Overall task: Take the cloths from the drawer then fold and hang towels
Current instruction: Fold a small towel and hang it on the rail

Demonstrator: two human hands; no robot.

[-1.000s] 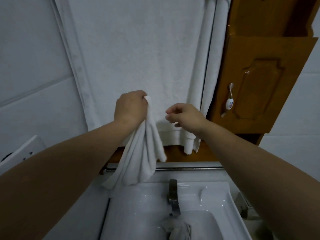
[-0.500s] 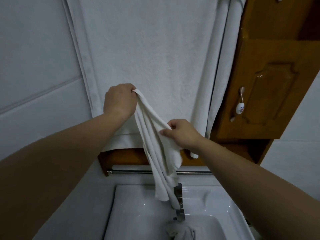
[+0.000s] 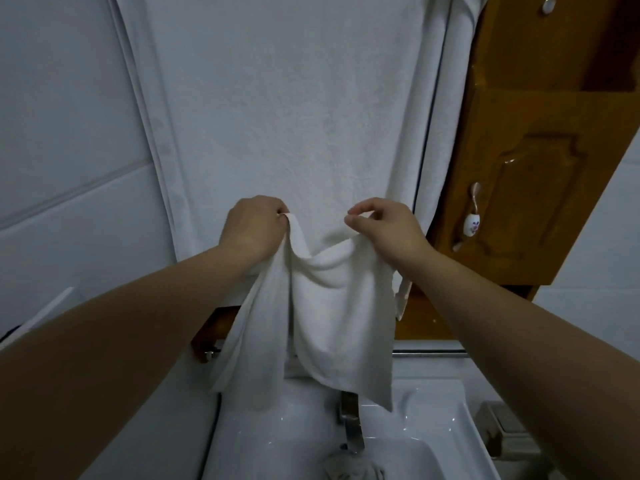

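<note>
Left hand (image 3: pixel 251 226) gripping one top corner of small towel (image 3: pixel 332 306); right hand (image 3: pixel 384 226) pinching other. Towel sagging between them, hanging above sink (image 3: pixel 433 410), in front of large hung towel (image 3: pixel 294 116). Step: opening out for folding. Next move probably calling for taut top edge, corners matched.

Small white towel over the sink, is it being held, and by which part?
Yes: the small white towel is held by its top edge, the left hand gripping one end and the right hand pinching the other.

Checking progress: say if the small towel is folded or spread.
Partly spread: the small towel hangs open between left hand and right hand, top edge sagging.
</note>
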